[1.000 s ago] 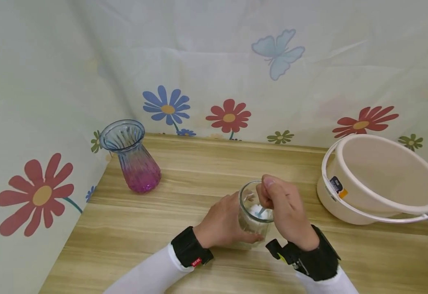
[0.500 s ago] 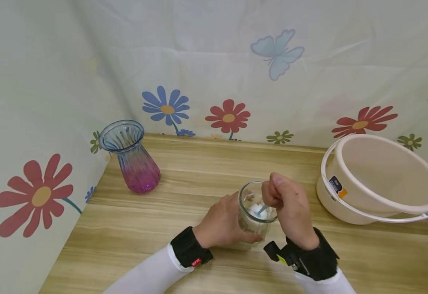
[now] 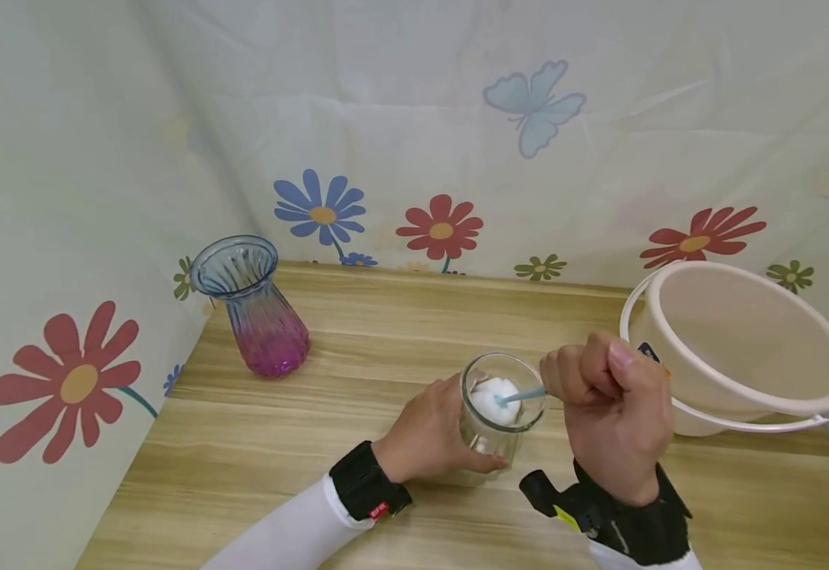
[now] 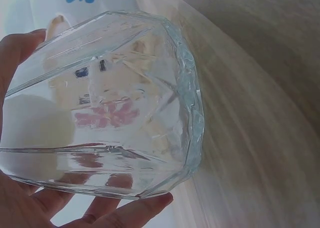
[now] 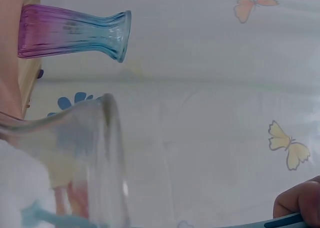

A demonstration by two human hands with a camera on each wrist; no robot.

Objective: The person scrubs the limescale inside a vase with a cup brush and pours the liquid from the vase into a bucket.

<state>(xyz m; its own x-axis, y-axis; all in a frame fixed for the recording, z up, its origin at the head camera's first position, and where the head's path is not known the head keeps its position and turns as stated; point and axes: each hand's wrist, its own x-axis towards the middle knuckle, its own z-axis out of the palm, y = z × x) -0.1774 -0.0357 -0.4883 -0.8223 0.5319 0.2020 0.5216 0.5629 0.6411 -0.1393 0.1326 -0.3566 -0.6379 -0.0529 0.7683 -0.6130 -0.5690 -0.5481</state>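
Note:
My left hand [image 3: 431, 427] grips a clear glass cup [image 3: 498, 440] by its side, thumb at the front. In the left wrist view, the cup's faceted lower end [image 4: 187, 102] is turned to the camera, with fingers along both sides. A white sponge head [image 3: 491, 400] sits inside the cup near the rim. From it a thin light-blue handle [image 3: 526, 394] runs out over the right rim to my right hand [image 3: 614, 412], whose fingers are curled round it. In the right wrist view, the handle [image 5: 260, 224] reaches that hand [image 5: 300, 203] at the lower right corner.
A ribbed glass vase [image 3: 264, 317], blue above and magenta below, stands at the back left of the wooden table [image 3: 385, 317]. On the right is a large cream bucket [image 3: 749, 332] with its handle lowered, close behind my right hand. A flower-printed curtain [image 3: 385, 119] encloses the back and left.
My right hand has moved right, out from over the cup towards the bucket. The sponge head has risen in the cup and the handle lies flatter. My left hand keeps its place.

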